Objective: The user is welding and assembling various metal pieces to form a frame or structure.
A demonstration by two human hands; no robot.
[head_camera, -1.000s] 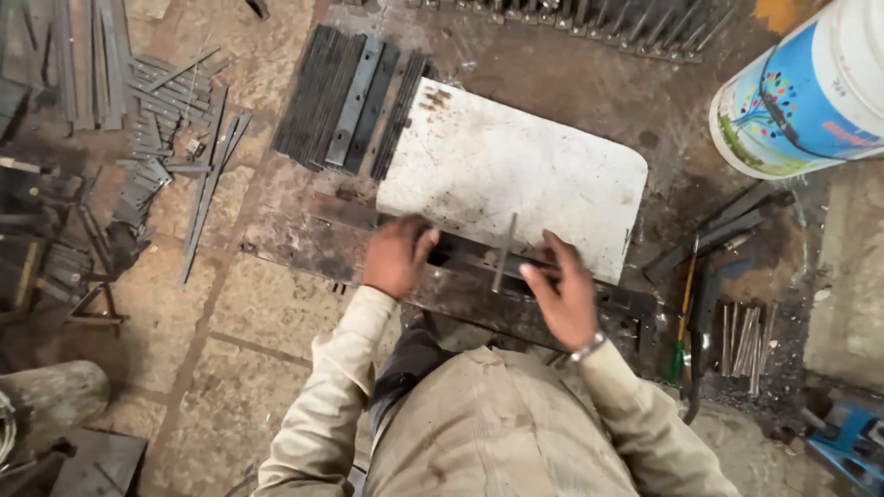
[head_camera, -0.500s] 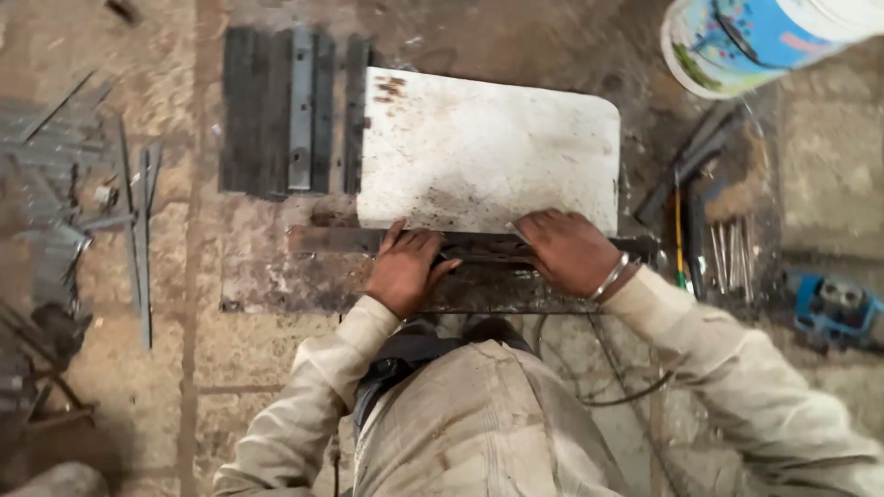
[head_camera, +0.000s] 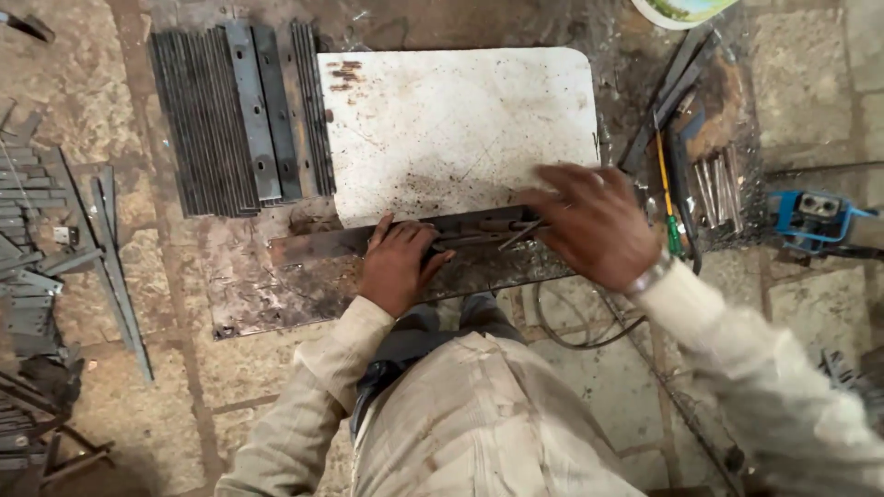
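Below, both hands, left hand (head_camera: 398,267) and right hand (head_camera: 594,224), press a flat metal bar (head_camera: 318,247).

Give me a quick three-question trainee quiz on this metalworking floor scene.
1. True or false: the left hand presses flat on the rusty metal bar.
2. Which lies left of the white scuffed metal sheet: A flat grey steel strips, B blue power tool?
3. Fill in: the right hand looks ____ from motion.

Key: 1 true; 2 A; 3 blurred.
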